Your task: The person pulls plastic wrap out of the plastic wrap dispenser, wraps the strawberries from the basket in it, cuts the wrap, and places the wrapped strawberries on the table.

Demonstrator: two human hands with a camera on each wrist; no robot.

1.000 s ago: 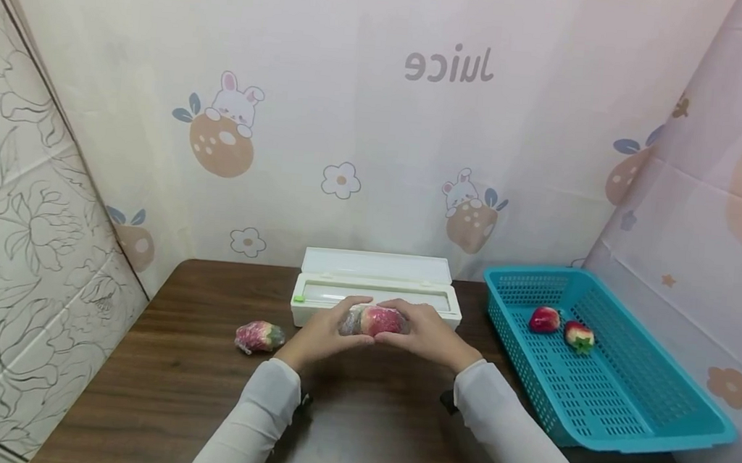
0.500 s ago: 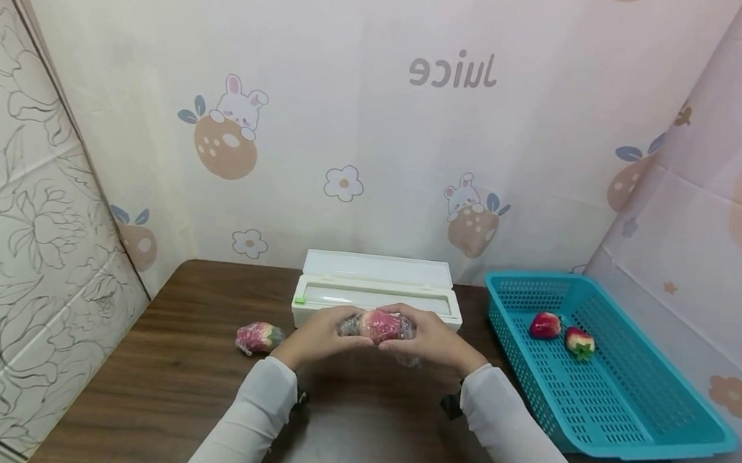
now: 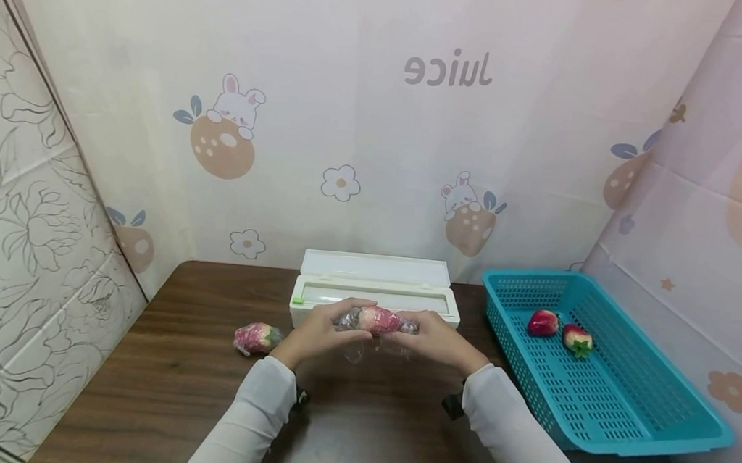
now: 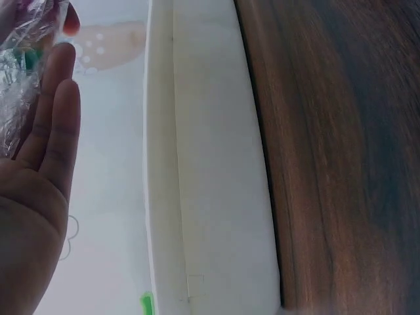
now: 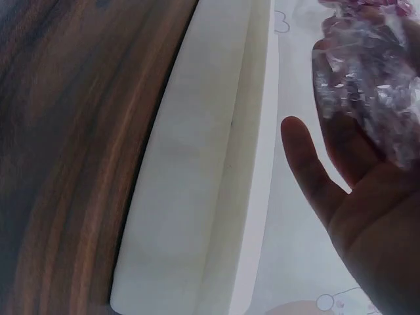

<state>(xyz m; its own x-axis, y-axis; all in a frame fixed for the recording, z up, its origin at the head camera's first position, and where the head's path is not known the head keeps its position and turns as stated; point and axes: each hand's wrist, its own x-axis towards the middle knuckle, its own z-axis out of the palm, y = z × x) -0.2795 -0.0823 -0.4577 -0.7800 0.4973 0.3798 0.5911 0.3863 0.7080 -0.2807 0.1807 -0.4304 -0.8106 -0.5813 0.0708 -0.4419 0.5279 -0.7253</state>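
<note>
Between my two hands is a strawberry (image 3: 378, 320) wrapped in clear plastic film, lying sideways above the table. My left hand (image 3: 320, 334) pinches the film bunched at its left end, thumb below and fingers above. At the opposite end, my right hand (image 3: 439, 342) grips the gathered film (image 5: 371, 72), with a loose bit hanging under the fingers. Green leaves show through the film (image 4: 16, 85) in the left wrist view. Just behind the hands stands a white cling film dispenser (image 3: 375, 294), lid raised. Another wrapped strawberry (image 3: 258, 339) lies beside my left wrist.
A blue plastic basket (image 3: 625, 404) stands at the right with two bare strawberries, one red (image 3: 543, 323) and one with leaves showing (image 3: 577, 340). A printed curtain (image 3: 378, 137) hangs behind the brown wooden table (image 3: 200, 407).
My hands have drawn slightly apart, the right one shifting rightward. More of the strawberry's middle shows, the film at its right end is bunched tighter, and loose film now hangs below.
</note>
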